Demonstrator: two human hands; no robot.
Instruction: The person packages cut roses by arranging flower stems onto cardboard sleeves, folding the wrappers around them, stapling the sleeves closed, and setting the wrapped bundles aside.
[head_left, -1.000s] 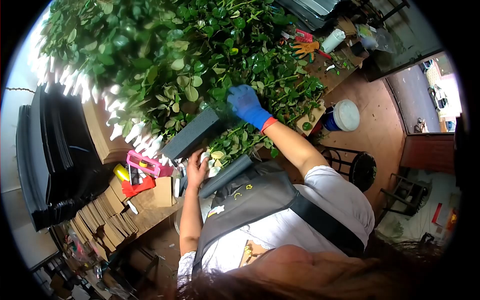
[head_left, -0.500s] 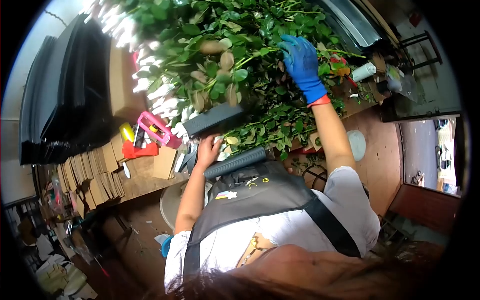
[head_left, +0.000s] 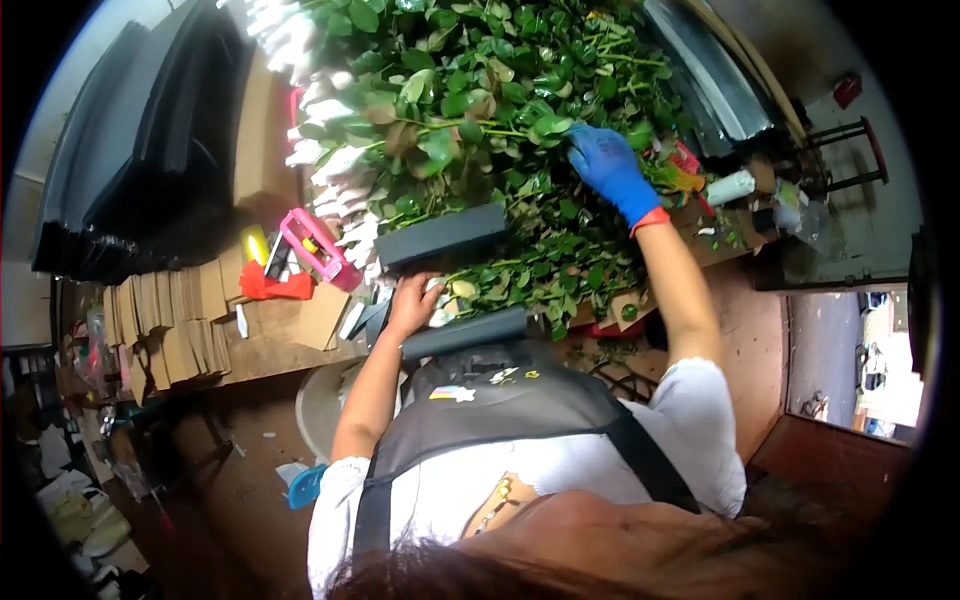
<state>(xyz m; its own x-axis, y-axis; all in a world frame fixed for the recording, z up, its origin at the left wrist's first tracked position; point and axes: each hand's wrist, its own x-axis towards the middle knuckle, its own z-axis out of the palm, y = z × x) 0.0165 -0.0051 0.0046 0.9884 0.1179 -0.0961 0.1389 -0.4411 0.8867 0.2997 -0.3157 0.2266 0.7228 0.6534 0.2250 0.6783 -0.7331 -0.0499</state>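
Observation:
My right hand (head_left: 608, 172), in a blue glove with a red cuff, has its fingers closed on a leafy rose stem (head_left: 500, 131) over a big pile of green-leaved stems (head_left: 500, 60). My bare left hand (head_left: 411, 304) rests with curled fingers beside pale flower heads (head_left: 462, 289), near the table's front edge. It lies between a dark grey block (head_left: 442, 237) and a ribbed dark bar (head_left: 468, 333). More leafy stems (head_left: 560, 275) lie between these two, pointing right. What the left fingers grip is partly hidden.
White, glaring flower heads (head_left: 325, 120) line the pile's left side. A pink tool (head_left: 318, 248), red piece (head_left: 275, 284) and cardboard pieces (head_left: 165, 320) lie on the left. Black sheets (head_left: 150, 150) stand behind them. A white roll (head_left: 730, 187) is at right.
My view has shifted slightly. The right hand has come a little lower, and the stem at its fingers has moved with it. The left hand stays by the pale flower heads.

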